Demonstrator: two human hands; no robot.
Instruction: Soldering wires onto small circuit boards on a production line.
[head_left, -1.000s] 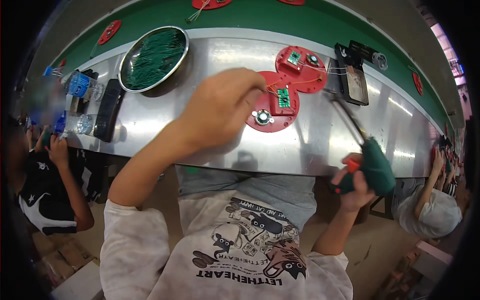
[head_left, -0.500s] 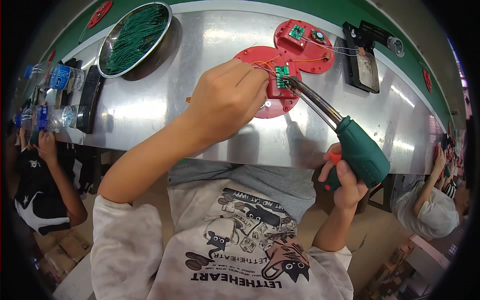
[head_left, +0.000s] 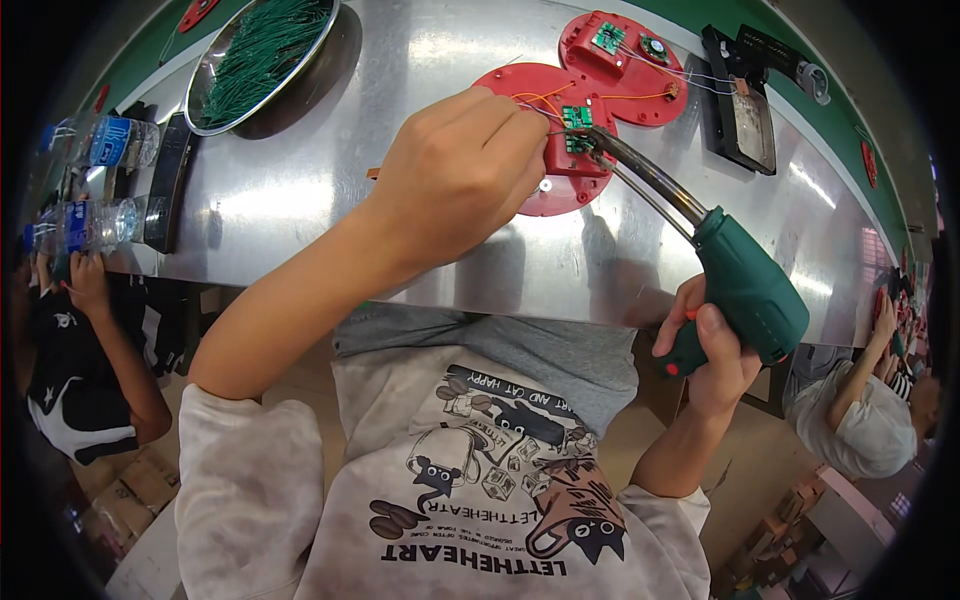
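The right hand [head_left: 716, 345] holds the soldering gun [head_left: 752, 285] at the green board [head_left: 577, 117] on the red plate [head_left: 505, 80] — likely soldering, so next stay steady — with the left hand [head_left: 455, 175] curled, holding what I can't tell.

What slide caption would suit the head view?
Right hand holds a pistol-shaped green soldering gun at a small green circuit board.

Right hand [head_left: 722, 362] holds a green soldering gun [head_left: 752, 285] over the worktop's [head_left: 290, 205] front edge. Left hand [head_left: 462, 170] is beside a circuit board [head_left: 578, 117].
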